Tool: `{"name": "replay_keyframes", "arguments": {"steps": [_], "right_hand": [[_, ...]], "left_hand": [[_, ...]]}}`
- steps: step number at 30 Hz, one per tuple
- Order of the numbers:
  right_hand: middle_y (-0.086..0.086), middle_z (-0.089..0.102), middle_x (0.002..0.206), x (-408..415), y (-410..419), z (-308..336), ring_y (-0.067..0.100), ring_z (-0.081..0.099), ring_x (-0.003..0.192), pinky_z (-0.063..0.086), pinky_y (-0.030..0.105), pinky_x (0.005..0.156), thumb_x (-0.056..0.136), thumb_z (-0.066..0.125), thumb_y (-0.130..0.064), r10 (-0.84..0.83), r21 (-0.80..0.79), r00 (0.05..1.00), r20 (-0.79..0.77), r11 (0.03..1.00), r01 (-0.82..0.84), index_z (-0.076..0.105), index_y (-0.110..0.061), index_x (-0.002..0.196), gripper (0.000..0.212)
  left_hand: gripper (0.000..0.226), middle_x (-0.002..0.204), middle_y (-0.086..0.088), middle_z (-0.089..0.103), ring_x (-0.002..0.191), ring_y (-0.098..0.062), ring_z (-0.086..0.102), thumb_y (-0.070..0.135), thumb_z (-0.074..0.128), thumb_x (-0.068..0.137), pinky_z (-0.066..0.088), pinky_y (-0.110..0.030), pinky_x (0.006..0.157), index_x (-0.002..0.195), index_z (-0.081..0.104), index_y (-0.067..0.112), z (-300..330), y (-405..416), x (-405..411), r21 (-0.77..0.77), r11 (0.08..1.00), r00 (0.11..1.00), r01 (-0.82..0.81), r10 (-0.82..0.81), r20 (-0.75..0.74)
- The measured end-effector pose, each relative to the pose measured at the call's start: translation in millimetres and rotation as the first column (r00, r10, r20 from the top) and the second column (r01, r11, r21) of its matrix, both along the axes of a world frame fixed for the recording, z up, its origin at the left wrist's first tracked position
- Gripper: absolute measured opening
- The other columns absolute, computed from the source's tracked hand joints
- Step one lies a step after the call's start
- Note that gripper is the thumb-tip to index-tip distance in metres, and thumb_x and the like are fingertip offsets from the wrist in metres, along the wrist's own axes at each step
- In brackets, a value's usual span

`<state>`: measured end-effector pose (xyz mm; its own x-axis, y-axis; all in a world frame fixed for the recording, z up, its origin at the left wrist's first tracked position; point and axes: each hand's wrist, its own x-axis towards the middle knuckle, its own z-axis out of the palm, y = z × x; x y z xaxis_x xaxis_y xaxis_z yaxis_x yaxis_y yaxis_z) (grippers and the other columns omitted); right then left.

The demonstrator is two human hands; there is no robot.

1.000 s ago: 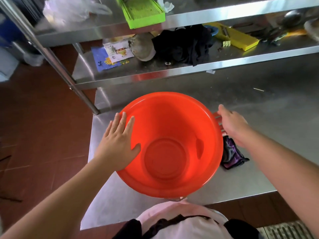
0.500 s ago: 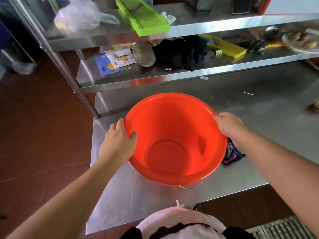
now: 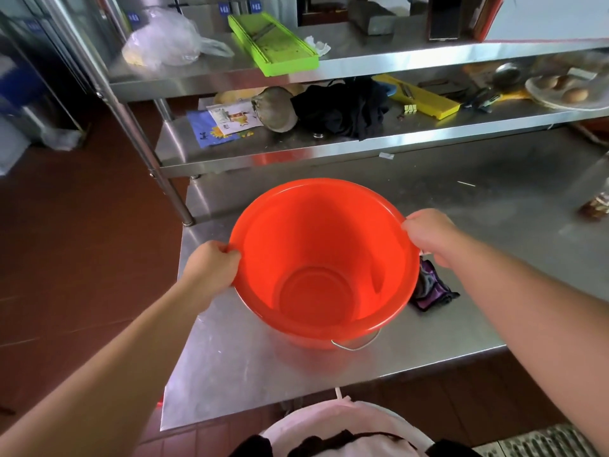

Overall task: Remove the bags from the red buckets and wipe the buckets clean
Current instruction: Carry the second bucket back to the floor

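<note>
An empty red bucket (image 3: 324,258) stands upright on the steel table (image 3: 230,367), with its wire handle hanging down at the front. My left hand (image 3: 211,267) grips its left rim, fingers curled over the edge. My right hand (image 3: 428,234) grips the right rim. A dark purple cloth (image 3: 430,288) lies crumpled on the table just right of the bucket, partly behind my right wrist. No bag is inside the bucket.
Two steel shelves rise behind the table. The upper holds a clear plastic bag (image 3: 164,44) and a green slicer (image 3: 273,44). The lower holds a black cloth (image 3: 346,107), a yellow slicer (image 3: 418,97) and a plate of eggs (image 3: 566,92). The table's left edge drops to red floor tiles.
My left hand went from lying flat on the bucket's rim to gripping it. My right hand closed on the right rim. The bucket sits a little farther from the table's front edge.
</note>
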<state>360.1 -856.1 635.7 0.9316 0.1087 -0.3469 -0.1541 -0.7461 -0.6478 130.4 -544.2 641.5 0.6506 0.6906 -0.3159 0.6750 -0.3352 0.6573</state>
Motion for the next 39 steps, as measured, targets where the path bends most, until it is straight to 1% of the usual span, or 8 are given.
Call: {"name": "replay_keyframes", "arguments": {"steps": [4,10,15,19,22,29,35,39], "right_hand": [[0.012,0.055,0.066,-6,-8,14,0.023,0.051,0.06,0.044,0.036,0.058,0.07,0.048,-0.004,0.065,0.065,0.997,-0.028,0.996,-0.063,0.066,-0.014,0.076,0.021],[0.014,0.056,0.07,-9,-27,36,0.025,0.053,0.062,0.046,0.039,0.06,0.074,0.047,-0.002,0.156,0.149,0.988,-0.018,0.977,-0.152,0.064,-0.009,0.078,0.018],[0.012,0.055,0.069,-23,-21,51,0.023,0.052,0.062,0.048,0.039,0.06,0.075,0.049,-0.002,0.236,0.195,0.972,0.005,0.953,-0.232,0.065,-0.005,0.076,0.017],[0.008,0.051,0.062,-54,6,60,0.022,0.05,0.058,0.05,0.038,0.06,0.075,0.049,-0.002,0.335,0.229,0.942,0.002,0.917,-0.327,0.055,-0.011,0.067,0.014],[0.007,0.055,0.062,-86,31,65,0.022,0.053,0.057,0.057,0.042,0.065,0.079,0.051,-0.002,0.428,0.253,0.904,-0.02,0.877,-0.409,0.062,-0.011,0.072,0.015],[0.012,0.065,0.073,-184,111,79,0.025,0.063,0.063,0.062,0.053,0.079,0.085,0.053,-0.002,0.611,0.245,0.792,0.006,0.767,-0.593,0.07,0.009,0.091,0.021],[0.012,0.071,0.07,-307,201,82,0.021,0.068,0.056,0.062,0.039,0.064,0.091,0.059,0.0,0.736,0.254,0.677,-0.02,0.659,-0.708,0.073,0.003,0.1,0.016],[0.014,0.074,0.077,-392,258,74,0.019,0.068,0.057,0.059,0.034,0.061,0.093,0.06,-0.002,0.796,0.222,0.605,-0.03,0.595,-0.772,0.074,-0.001,0.098,0.014]], "left_hand": [[0.028,0.068,-0.009,0.069,0.074,-0.037,0.07,0.024,0.05,0.089,0.058,-0.039,0.068,0.079,0.07,0.007,1,-14,-14,0.066,0.995,0.997,-0.07,0.071,-0.015],[0.029,0.063,-0.006,0.061,0.06,-0.028,0.056,0.025,0.051,0.087,0.044,-0.032,0.058,0.082,0.069,0.004,9,-44,-36,0.141,0.974,0.984,-0.178,0.177,0.02],[0.039,0.062,-0.006,0.058,0.06,-0.025,0.052,0.031,0.048,0.076,0.046,-0.039,0.062,0.087,0.067,-0.001,19,-67,-80,0.154,0.947,0.959,-0.282,0.275,0.065],[0.029,0.063,-0.004,0.072,0.064,-0.027,0.069,0.032,0.053,0.081,0.057,-0.038,0.067,0.079,0.074,0.013,31,-76,-137,0.157,0.904,0.918,-0.397,0.387,0.093],[0.024,0.061,0.0,0.073,0.072,-0.03,0.073,0.029,0.057,0.084,0.062,-0.046,0.072,0.073,0.075,0.017,36,-74,-186,0.146,0.869,0.881,-0.472,0.461,0.104],[0.022,0.067,0.002,0.077,0.066,-0.02,0.077,0.038,0.056,0.075,0.066,-0.051,0.073,0.08,0.076,0.043,35,-65,-324,0.035,0.79,0.785,-0.612,0.601,0.149],[0.021,0.069,0.007,0.076,0.076,-0.023,0.076,0.045,0.057,0.07,0.065,-0.052,0.078,0.08,0.076,0.05,31,-49,-478,-0.035,0.689,0.668,-0.723,0.712,0.218],[0.031,0.083,0.002,0.08,0.087,-0.025,0.077,0.043,0.061,0.075,0.063,-0.053,0.086,0.088,0.08,0.024,30,-35,-571,-0.12,0.627,0.592,-0.77,0.771,0.235]]}}
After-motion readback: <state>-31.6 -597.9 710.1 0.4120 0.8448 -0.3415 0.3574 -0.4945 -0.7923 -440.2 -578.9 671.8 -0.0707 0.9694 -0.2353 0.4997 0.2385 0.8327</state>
